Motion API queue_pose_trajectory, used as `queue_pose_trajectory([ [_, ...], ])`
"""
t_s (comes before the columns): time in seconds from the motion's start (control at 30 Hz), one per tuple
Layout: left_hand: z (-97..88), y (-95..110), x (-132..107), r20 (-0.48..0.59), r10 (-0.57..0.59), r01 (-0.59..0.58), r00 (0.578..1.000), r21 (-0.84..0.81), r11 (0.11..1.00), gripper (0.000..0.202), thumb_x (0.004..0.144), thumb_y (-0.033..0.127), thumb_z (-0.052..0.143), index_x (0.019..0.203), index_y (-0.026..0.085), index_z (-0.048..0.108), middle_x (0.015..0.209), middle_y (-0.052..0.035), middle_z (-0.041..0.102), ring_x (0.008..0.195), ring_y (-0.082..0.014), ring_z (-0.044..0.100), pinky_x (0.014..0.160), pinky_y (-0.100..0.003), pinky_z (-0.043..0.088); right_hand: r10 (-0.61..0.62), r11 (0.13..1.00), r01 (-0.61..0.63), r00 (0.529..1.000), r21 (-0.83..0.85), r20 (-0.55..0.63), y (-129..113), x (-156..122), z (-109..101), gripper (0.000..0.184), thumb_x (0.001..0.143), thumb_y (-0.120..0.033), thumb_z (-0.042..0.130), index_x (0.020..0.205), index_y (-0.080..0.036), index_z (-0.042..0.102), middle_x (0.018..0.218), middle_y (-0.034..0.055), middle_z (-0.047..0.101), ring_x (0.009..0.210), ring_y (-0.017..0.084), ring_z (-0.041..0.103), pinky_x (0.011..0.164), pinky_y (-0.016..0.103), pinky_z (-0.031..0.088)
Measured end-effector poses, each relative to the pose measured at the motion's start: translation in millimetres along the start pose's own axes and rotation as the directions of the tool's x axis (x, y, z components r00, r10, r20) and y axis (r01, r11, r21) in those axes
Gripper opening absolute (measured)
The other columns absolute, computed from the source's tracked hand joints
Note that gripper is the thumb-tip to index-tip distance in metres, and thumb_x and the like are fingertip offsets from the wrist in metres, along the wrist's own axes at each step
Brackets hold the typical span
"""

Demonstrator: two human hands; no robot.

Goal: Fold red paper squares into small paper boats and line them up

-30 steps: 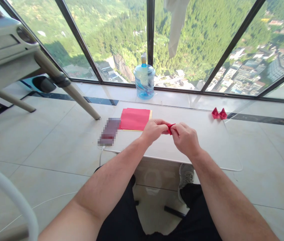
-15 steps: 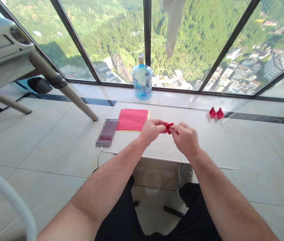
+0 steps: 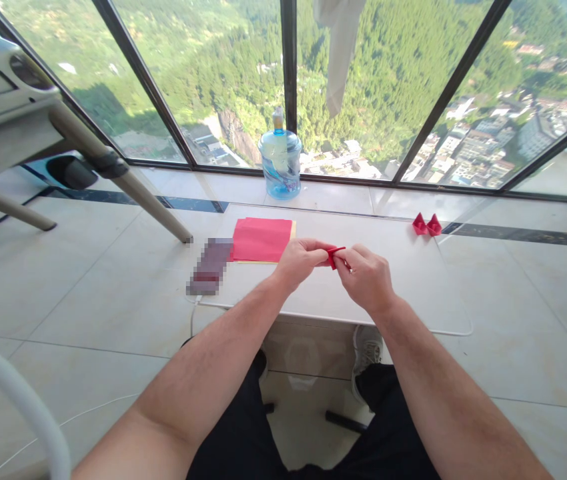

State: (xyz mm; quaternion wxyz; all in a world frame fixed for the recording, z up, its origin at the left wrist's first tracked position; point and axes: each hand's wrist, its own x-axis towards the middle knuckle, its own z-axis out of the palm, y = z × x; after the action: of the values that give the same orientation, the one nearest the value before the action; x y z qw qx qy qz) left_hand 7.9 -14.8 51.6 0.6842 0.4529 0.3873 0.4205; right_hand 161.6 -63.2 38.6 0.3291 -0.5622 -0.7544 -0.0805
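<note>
A small piece of folded red paper (image 3: 334,255) is pinched between my two hands above the low white table (image 3: 388,287). My left hand (image 3: 299,261) grips its left side with thumb and fingers. On the other side, my right hand (image 3: 366,272) has its fingertips closed on the paper; the fingers partly hide its shape. Flat red paper sheets (image 3: 263,239) lie stacked left of my hands, with a yellowish edge showing beneath. Two folded red paper pieces with pointed tips (image 3: 426,225) stand side by side at the table's far right corner.
A blurred-out flat device (image 3: 210,267) with a white cable lies at the table's left edge. Behind the table, a blue water jug (image 3: 280,163) stands by the window. A pale piece of furniture with slanting legs (image 3: 143,203) is at left. My shoe (image 3: 367,350) shows below.
The folded paper's angle between my fingers has shifted slightly, with the right fingertips moved a little along it. Both hands keep their grip. The whole view has drifted slightly.
</note>
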Motion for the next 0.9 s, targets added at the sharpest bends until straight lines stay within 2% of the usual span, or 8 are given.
queue_pose_trajectory([
  [0.13,0.8,-0.3,-0.2,0.030,-0.009,0.009,1.000,-0.002,1.000,0.021,0.059,0.012,0.066,0.077,0.010,0.078,0.070,-0.0054,0.074,0.068,-0.0157,0.068,0.079,-0.034,0.058,0.007,1.000,-0.007,1.000,0.001,-0.003,0.0,0.6,1.7,0.026,0.096,-0.029,0.052,0.081,-0.020,0.071,0.072,0.0024,0.064,0.064,0.013,0.055,0.059,0.026,0.033],
  [0.33,1.6,-0.6,0.0,-0.018,0.002,-0.002,1.000,0.025,1.000,0.020,0.062,0.013,0.066,0.077,0.010,0.078,0.070,-0.0056,0.074,0.069,-0.0161,0.069,0.081,-0.035,0.059,0.053,0.998,-0.054,0.998,-0.045,-0.014,-1.3,-0.1,3.4,0.026,0.097,-0.030,0.050,0.081,-0.020,0.069,0.076,0.0038,0.066,0.063,0.014,0.055,0.058,0.027,0.034],
  [0.4,1.2,0.3,0.9,-0.047,0.011,-0.010,0.999,0.021,1.000,0.020,0.062,0.013,0.066,0.077,0.010,0.078,0.069,-0.0058,0.074,0.071,-0.0167,0.069,0.082,-0.036,0.059,0.096,0.995,-0.096,0.995,0.001,-0.030,-1.7,-0.5,3.1,0.024,0.096,-0.031,0.051,0.083,-0.020,0.068,0.079,0.0043,0.068,0.064,0.015,0.057,0.059,0.027,0.037],
  [0.47,0.7,1.2,1.6,-0.082,0.021,-0.021,0.996,0.000,1.000,0.019,0.063,0.014,0.065,0.077,0.010,0.077,0.070,-0.0058,0.073,0.072,-0.0170,0.069,0.083,-0.037,0.060,0.204,0.973,-0.196,0.978,0.122,-0.054,-2.0,-0.2,2.9,0.018,0.092,-0.035,0.057,0.089,-0.020,0.067,0.079,0.0037,0.069,0.064,0.015,0.059,0.060,0.027,0.041],
  [0.53,0.5,1.6,1.9,-0.115,0.032,-0.035,0.993,-0.023,0.999,0.018,0.063,0.014,0.065,0.076,0.010,0.076,0.071,-0.0058,0.073,0.072,-0.0167,0.069,0.083,-0.037,0.060,0.358,0.896,-0.334,0.933,0.292,-0.031,-2.0,0.8,3.0,0.021,0.086,-0.039,0.065,0.094,-0.020,0.064,0.077,0.0025,0.069,0.064,0.016,0.062,0.061,0.028,0.046],
  [0.63,0.5,0.2,1.3,-0.106,0.033,-0.034,0.994,-0.013,0.999,0.017,0.064,0.014,0.065,0.078,0.010,0.076,0.071,-0.0056,0.073,0.071,-0.0161,0.069,0.082,-0.036,0.059,0.501,0.710,-0.491,0.856,0.505,0.128,-1.5,2.8,4.0,0.023,0.081,-0.042,0.068,0.090,-0.021,0.064,0.074,0.0030,0.071,0.063,0.018,0.066,0.060,0.029,0.051],
  [0.73,-0.8,-3.3,1.4,-0.065,0.042,-0.038,0.997,0.057,0.998,0.019,0.064,0.015,0.071,0.082,0.011,0.076,0.074,-0.0060,0.074,0.071,-0.0160,0.069,0.077,-0.033,0.058,0.526,0.586,-0.545,0.819,0.600,0.230,-0.6,4.0,4.7,0.020,0.080,-0.040,0.067,0.085,-0.020,0.066,0.071,0.0043,0.073,0.062,0.019,0.068,0.058,0.030,0.052],
  [0.9,-3.8,-7.9,3.9,-0.028,0.055,-0.052,0.998,0.094,0.994,0.024,0.061,0.016,0.077,0.085,0.010,0.075,0.077,-0.0070,0.074,0.071,-0.0170,0.068,0.073,-0.033,0.056,0.490,0.549,-0.546,0.824,0.633,0.285,0.1,3.8,2.6,0.017,0.077,-0.032,0.067,0.090,-0.020,0.070,0.068,0.0018,0.073,0.060,0.017,0.069,0.058,0.028,0.054],
])
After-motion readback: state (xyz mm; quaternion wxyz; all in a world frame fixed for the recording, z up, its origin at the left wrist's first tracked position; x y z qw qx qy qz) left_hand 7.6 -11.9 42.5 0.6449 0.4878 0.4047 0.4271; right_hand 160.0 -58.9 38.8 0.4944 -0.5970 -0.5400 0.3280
